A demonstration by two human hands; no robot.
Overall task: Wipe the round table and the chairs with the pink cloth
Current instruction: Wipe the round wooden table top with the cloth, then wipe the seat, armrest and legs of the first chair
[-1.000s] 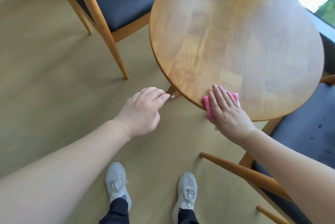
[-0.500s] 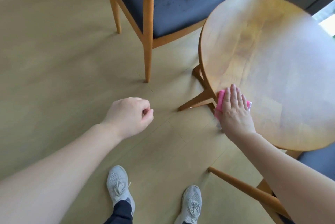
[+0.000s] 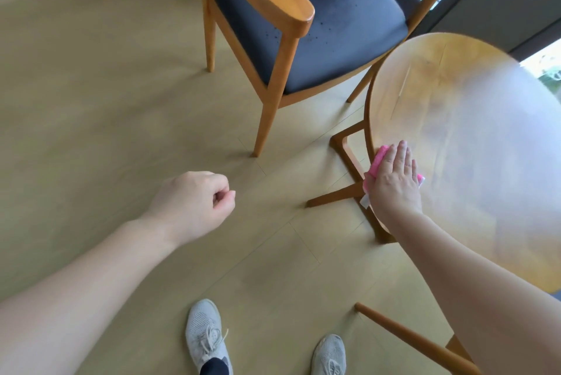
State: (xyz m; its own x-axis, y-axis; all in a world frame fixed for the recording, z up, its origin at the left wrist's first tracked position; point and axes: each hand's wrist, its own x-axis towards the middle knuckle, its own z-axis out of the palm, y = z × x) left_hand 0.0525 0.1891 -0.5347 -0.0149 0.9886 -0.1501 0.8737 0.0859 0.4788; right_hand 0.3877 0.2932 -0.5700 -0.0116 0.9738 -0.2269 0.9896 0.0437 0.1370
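Bottom centre of frame: two grey knit mesh sneakers (image 3: pixel 207 335) with laces, planted on the pale matte wood-look plank floor (image 3: pixel 91 101), thin seams running diagonally. Lower right: a slanted wooden rail and leg of a second chair (image 3: pixel 409 335), mostly hidden by the forearm. Left hand (image 3: pixel 194 204) hangs over the floor at centre-left, fingers curled loosely in toward the palm, holding nothing. Right hand (image 3: pixel 394 180) is flat, fingers straight and together, pressing the pink nubby terry cloth (image 3: pixel 375 166) onto the left rim of the round wooden table (image 3: pixel 470 147). Cloth is folded into a narrow pad, long axis running lower left to upper right along the rim, one end poking past the fingertips, a white tag showing below the palm. Table top is glossy honey-toned, with pale glare and visible board joints; angled wooden legs below. Upper centre: wooden armchair (image 3: pixel 291 22) with curved backrest and dark blue-grey fabric seat, specks on it. Upper right corner: bright window, dark wall.
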